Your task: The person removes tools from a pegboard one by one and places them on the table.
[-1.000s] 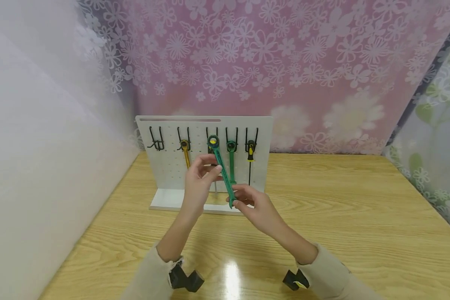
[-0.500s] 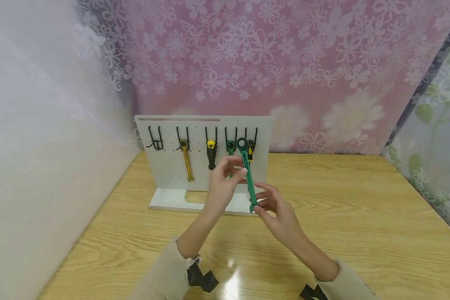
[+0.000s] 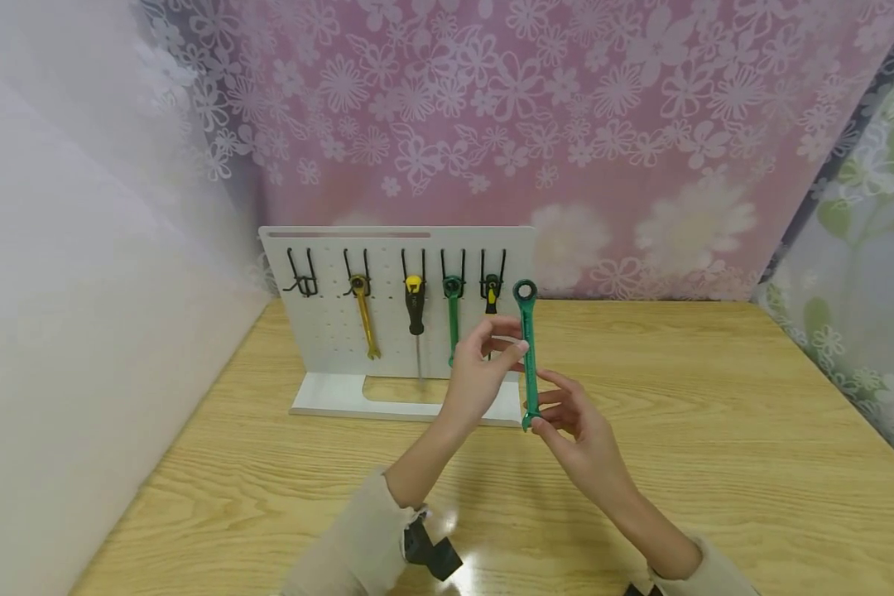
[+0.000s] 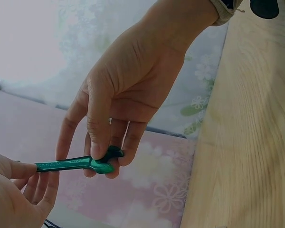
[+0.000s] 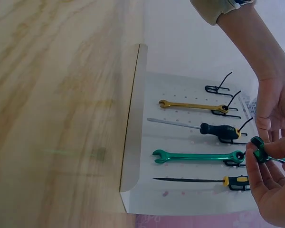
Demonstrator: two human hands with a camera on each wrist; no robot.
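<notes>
A green ratcheting combination wrench (image 3: 530,356) is held nearly upright above the table, ring end up, just right of the pegboard's right edge in the head view. My left hand (image 3: 480,377) pinches its shaft between thumb and fingers. Lower down, my right hand (image 3: 584,439) pinches the open-jaw end. In the left wrist view, the right thumb presses on that end of the wrench (image 4: 69,164), with fingers behind it. The right wrist view has the open-jaw end (image 5: 260,151) at the right edge; the ring end falls outside that frame.
A white pegboard (image 3: 328,331) stands on the wooden table (image 3: 715,414). On its hooks hang a gold wrench (image 3: 366,319), a yellow-and-black screwdriver (image 3: 415,306), another green wrench (image 3: 453,314) and a second screwdriver (image 3: 492,298). The leftmost hook (image 3: 301,277) is bare. A white wall stands left.
Both hands have moved right together with the green wrench, from in front of the pegboard's middle to beyond its right edge. The wrench has turned from leaning to nearly upright.
</notes>
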